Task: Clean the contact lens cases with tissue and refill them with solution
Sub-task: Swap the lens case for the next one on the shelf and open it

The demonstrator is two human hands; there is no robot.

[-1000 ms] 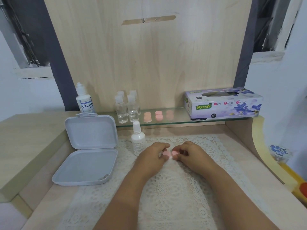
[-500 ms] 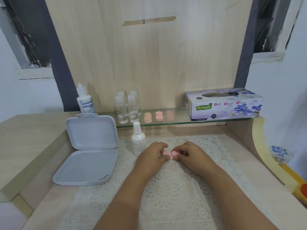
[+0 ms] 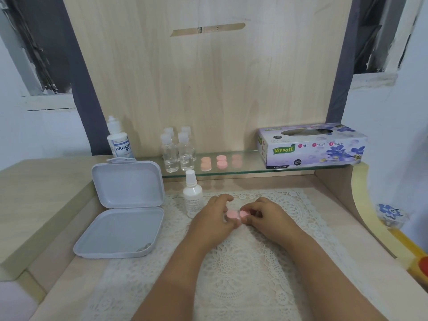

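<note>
A: Position of the lens case [image 3: 236, 214]?
B: Mid-mat, pinched by the curled fingers of the left hand [image 3: 212, 222] and right hand [image 3: 266, 216].
A: Margins?
B: White bottle [image 3: 192, 197] just left; bare lace mat [image 3: 243, 262] nearer the viewer.

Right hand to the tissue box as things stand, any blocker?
Probably yes. The tissue box sits on the glass shelf, up and right of the right hand, with nothing between them. But that hand grips the pink case and must let go first.
</note>
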